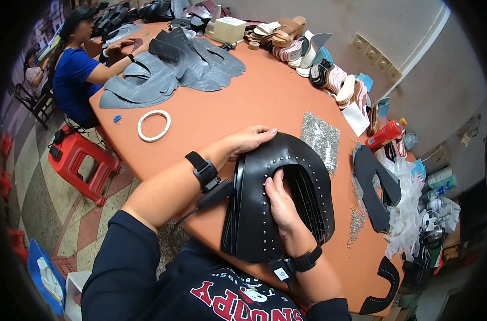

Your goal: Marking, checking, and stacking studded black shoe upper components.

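Close before me on the table stands a thick stack of black leather shoe uppers [257,195], U-shaped and edged with rows of silver studs. My left hand [250,142] grips its far left edge, thumb stretched along the top piece and the other fingers mostly hidden. Through the U-shaped opening goes my right hand [281,202], closed on the inner edge, with some fingers out of sight among the layers. Both wrists wear black straps. Right of the stack lies a clear bag of small silver studs [319,139], with loose studs [355,226] scattered nearer me.
Grey uppers [187,64] are heaped at the far left, beside a seated person in blue [75,75]. A tape roll [154,126] lies left of centre. Sandals and soles [329,75] line the wall; dark uppers [369,176] and crumpled plastic [406,206] sit right. A red stool [83,160] stands left.
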Action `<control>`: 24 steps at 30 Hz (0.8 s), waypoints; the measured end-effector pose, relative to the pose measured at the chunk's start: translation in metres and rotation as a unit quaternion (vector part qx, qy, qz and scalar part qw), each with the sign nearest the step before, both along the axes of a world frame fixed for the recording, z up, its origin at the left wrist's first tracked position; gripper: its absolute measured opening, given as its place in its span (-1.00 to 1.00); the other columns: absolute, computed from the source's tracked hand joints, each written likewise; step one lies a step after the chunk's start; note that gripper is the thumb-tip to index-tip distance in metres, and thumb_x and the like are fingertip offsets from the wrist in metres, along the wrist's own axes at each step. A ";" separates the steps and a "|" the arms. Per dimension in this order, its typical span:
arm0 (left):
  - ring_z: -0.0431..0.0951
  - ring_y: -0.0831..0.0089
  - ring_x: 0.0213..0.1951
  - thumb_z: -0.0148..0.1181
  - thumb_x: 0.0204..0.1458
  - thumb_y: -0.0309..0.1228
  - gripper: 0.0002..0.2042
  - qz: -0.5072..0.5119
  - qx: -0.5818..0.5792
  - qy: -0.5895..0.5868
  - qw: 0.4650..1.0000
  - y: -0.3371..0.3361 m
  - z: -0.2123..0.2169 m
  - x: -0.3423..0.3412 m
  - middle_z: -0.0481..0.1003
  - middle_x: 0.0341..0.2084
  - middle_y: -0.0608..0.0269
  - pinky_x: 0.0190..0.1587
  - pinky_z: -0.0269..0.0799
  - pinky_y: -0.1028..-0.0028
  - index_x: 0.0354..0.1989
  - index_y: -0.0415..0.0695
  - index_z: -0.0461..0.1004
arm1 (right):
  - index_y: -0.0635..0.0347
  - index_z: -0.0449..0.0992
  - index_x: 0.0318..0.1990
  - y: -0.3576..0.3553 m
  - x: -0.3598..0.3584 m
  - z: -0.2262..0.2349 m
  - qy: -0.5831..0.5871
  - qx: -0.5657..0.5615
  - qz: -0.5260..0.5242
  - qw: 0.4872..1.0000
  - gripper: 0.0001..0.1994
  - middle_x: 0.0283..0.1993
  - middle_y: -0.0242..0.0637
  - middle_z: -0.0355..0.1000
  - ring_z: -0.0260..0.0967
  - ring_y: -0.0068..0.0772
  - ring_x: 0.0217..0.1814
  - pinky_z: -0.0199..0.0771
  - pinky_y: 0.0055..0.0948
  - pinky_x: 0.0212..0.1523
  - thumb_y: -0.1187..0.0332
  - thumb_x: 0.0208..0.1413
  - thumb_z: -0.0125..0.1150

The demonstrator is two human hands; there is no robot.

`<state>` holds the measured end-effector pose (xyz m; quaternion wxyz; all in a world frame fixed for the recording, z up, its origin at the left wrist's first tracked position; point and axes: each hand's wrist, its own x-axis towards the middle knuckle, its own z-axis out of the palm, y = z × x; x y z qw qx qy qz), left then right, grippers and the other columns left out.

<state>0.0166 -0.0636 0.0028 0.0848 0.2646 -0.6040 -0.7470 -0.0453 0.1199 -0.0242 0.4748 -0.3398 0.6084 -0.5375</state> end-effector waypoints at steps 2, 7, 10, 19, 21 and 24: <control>0.47 0.44 -0.06 0.02 0.17 0.00 -0.39 0.006 0.021 0.014 1.000 -0.004 -0.010 0.002 0.40 0.01 0.09 0.05 0.36 0.50 0.22 -0.25 0.21 | 0.12 -0.45 0.41 0.002 0.001 0.004 -0.078 -0.018 0.002 0.997 -0.31 0.43 -0.24 -0.11 0.05 -0.45 0.34 0.15 -0.53 0.25 0.14 0.35 -0.22; 0.12 0.35 0.29 -0.05 0.21 -0.02 -0.38 0.154 -0.034 0.018 0.987 0.024 -0.010 0.047 0.17 0.24 0.05 0.29 0.03 0.40 0.27 -0.25 0.11 | 0.36 -0.44 0.37 0.039 0.005 0.012 -0.110 -0.026 -0.002 0.994 -0.29 0.50 -0.05 -0.51 -0.56 -0.26 0.54 -0.48 -0.40 0.44 0.07 0.35 -0.29; 0.01 0.34 0.34 -0.11 0.24 -0.05 -0.36 0.192 0.017 0.010 0.981 0.079 -0.009 0.087 0.07 0.30 0.07 0.34 -0.07 0.40 0.33 -0.26 -0.02 | 0.25 -0.43 0.40 0.069 0.004 0.008 -0.049 -0.038 0.053 0.997 -0.29 0.49 -0.10 -0.35 -0.42 -0.28 0.53 -0.35 -0.33 0.45 -0.01 0.34 -0.35; -0.33 0.26 0.41 -0.37 0.27 0.04 -0.22 0.057 0.141 0.210 0.966 0.155 -0.013 0.114 -0.40 0.39 0.01 0.37 -0.22 0.41 0.35 -0.25 -0.58 | 0.19 -0.31 0.41 0.072 0.042 0.011 -0.127 -0.041 0.019 0.991 -0.40 0.45 -0.19 -0.14 -0.13 -0.33 0.46 -0.05 -0.35 0.38 0.12 0.37 -0.34; -0.34 0.27 0.41 -0.40 0.28 0.03 -0.25 0.058 0.113 0.180 0.975 0.154 -0.019 0.116 -0.36 0.39 0.01 0.38 -0.25 0.40 0.35 -0.25 -0.57 | 0.20 -0.31 0.41 0.071 0.040 -0.001 -0.113 -0.046 0.031 0.992 -0.39 0.45 -0.19 -0.15 -0.14 -0.33 0.46 -0.06 -0.35 0.38 0.10 0.37 -0.35; -0.33 0.34 0.41 -0.41 0.32 -0.12 -0.37 0.071 0.068 0.134 0.986 0.147 -0.017 0.124 -0.28 0.40 0.15 0.39 -0.32 0.38 0.39 -0.18 -0.46 | 0.21 -0.30 0.41 0.073 0.029 0.007 -0.197 -0.019 0.023 0.980 -0.37 0.46 -0.18 -0.17 -0.17 -0.33 0.48 -0.13 -0.34 0.41 0.04 0.35 -0.37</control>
